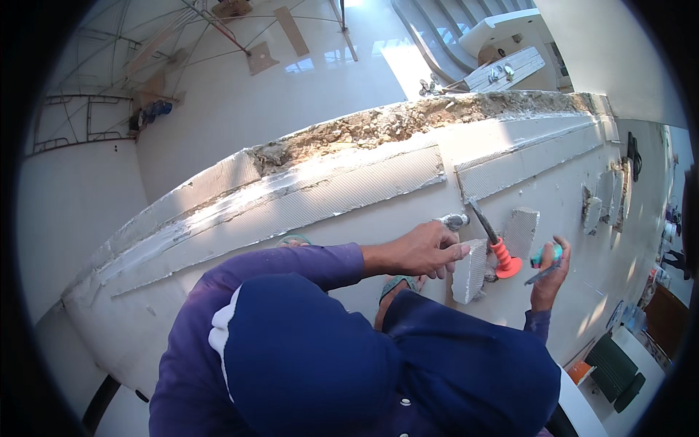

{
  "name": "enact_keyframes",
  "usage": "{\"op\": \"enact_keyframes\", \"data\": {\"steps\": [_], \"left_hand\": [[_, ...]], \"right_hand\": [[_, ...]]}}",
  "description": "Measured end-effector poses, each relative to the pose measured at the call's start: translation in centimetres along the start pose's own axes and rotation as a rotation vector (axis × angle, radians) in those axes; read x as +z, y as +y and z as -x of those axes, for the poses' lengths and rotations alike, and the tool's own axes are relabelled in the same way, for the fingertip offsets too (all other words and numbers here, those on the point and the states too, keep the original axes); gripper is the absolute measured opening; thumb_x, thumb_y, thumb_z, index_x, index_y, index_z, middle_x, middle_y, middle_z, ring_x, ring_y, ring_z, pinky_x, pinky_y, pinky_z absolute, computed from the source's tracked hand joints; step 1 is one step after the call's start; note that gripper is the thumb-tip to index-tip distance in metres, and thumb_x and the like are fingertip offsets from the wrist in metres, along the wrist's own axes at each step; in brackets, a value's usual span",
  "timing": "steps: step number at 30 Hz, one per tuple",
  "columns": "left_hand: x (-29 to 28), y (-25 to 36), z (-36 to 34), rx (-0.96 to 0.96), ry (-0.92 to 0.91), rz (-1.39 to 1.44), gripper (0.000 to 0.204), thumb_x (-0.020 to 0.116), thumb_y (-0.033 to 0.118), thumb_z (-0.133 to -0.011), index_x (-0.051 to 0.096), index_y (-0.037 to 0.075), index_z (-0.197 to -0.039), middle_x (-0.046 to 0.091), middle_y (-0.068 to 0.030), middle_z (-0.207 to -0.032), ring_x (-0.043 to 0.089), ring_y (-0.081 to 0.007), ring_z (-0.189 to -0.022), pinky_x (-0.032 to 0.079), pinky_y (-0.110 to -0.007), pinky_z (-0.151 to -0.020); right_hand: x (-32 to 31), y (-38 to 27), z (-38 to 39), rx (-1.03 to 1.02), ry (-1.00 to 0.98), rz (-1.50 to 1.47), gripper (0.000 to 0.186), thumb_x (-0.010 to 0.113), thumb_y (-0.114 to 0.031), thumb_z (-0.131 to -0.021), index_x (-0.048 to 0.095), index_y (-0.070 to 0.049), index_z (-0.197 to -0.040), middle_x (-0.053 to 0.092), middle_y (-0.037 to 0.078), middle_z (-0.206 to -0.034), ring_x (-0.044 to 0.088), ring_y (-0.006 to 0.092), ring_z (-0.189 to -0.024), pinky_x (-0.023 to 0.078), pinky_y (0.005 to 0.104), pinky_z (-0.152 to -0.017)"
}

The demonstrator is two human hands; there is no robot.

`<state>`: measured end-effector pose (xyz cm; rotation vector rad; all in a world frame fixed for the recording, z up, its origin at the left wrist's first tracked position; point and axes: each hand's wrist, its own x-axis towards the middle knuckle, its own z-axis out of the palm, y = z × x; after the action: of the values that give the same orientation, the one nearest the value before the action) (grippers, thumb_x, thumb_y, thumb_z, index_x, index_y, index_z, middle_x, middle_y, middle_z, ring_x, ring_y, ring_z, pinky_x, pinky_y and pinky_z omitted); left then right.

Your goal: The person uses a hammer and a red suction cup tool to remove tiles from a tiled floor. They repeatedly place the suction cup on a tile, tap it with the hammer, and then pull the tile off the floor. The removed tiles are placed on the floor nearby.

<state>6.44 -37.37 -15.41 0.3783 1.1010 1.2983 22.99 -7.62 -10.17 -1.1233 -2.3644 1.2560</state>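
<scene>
My left hand [426, 249] hovers or rests at the left edge of a ribbed white tile piece [472, 271]; its fingers are loosely bent and the thumb stands apart, over the tile. Just beyond it is a metal hammer head [456, 221], its handle hidden. A chisel [496, 242] with an orange guarded grip lies to the right of this hand, its tip pointing away. My right hand [555, 280] holds a small turquoise-and-dark tool [547, 255] whose exact kind I cannot make out. Between the hands and farther off sits another tile piece [521, 231].
Ribbed panels [342, 191] run along the pale surface, beside a broken rubble edge [378, 127] at the far side. More broken pieces [591, 210] lie at right. A sandalled foot [397, 288] is beneath my left arm. Beyond the edge lie loose boards [291, 30].
</scene>
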Motion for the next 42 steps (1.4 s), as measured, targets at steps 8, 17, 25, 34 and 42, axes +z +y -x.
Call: {"op": "enact_keyframes", "data": {"steps": [8, 17, 25, 34, 42], "left_hand": [[-5.8, 0.4, 5.3, 0.267, 0.075, 0.510, 0.048, 0.068, 0.043, -0.103, 0.070, -0.003, -0.118, 0.074, -0.0103, -0.101, 0.072, -0.0153, -0.085, 0.063, -0.032, -0.073], [-10.1, -5.6, 14.0, 0.543, 0.232, 0.768, 0.032, 0.082, 0.024, -0.094, 0.067, 0.003, -0.114, 0.072, -0.0063, -0.103, 0.073, -0.0152, -0.094, 0.062, -0.033, -0.086], [-9.4, -7.8, 16.6, 0.847, 0.539, 0.439, 0.026, 0.085, 0.002, -0.087, 0.070, -0.003, -0.108, 0.074, -0.0112, -0.110, 0.071, -0.0157, -0.105, 0.060, -0.032, -0.094], [-9.4, -8.7, 17.7, 0.546, 0.610, 0.558, 0.026, 0.082, 0.017, -0.095, 0.074, -0.003, -0.109, 0.075, -0.0079, -0.095, 0.071, -0.0130, -0.086, 0.059, -0.028, -0.079], [-10.2, -10.1, 19.2, 0.358, 0.475, 0.625, 0.026, 0.076, 0.024, -0.101, 0.063, 0.003, -0.093, 0.066, -0.0033, -0.078, 0.065, -0.0121, -0.067, 0.055, -0.028, -0.060]], "right_hand": [[16.0, -16.3, 2.9, -0.890, -0.610, 0.263, 0.072, 0.097, -0.037, -0.072, 0.054, -0.008, -0.121, 0.047, 0.016, -0.116, 0.054, 0.0335, -0.107, 0.053, 0.0431, -0.088], [24.3, -25.2, 3.6, -0.958, -1.534, 0.259, 0.100, 0.095, -0.047, -0.073, 0.041, -0.008, -0.147, 0.041, 0.022, -0.137, 0.050, 0.0417, -0.131, 0.051, 0.0478, -0.105], [28.2, -25.1, 6.5, 0.136, -1.652, 0.213, 0.107, 0.078, -0.066, -0.087, 0.026, -0.001, -0.155, 0.049, 0.029, -0.143, 0.062, 0.0363, -0.124, 0.056, 0.0519, -0.101], [29.6, -24.2, 7.7, -0.636, -1.490, 0.477, 0.072, 0.064, -0.049, -0.103, 0.037, -0.004, -0.151, 0.064, 0.027, -0.115, 0.066, 0.0429, -0.111, 0.052, 0.0516, -0.097], [29.4, -25.0, 7.6, -0.746, -1.464, 0.794, 0.042, 0.061, -0.026, -0.101, 0.053, -0.001, -0.134, 0.069, 0.023, -0.092, 0.069, 0.0408, -0.091, 0.053, 0.0511, -0.088]]}}
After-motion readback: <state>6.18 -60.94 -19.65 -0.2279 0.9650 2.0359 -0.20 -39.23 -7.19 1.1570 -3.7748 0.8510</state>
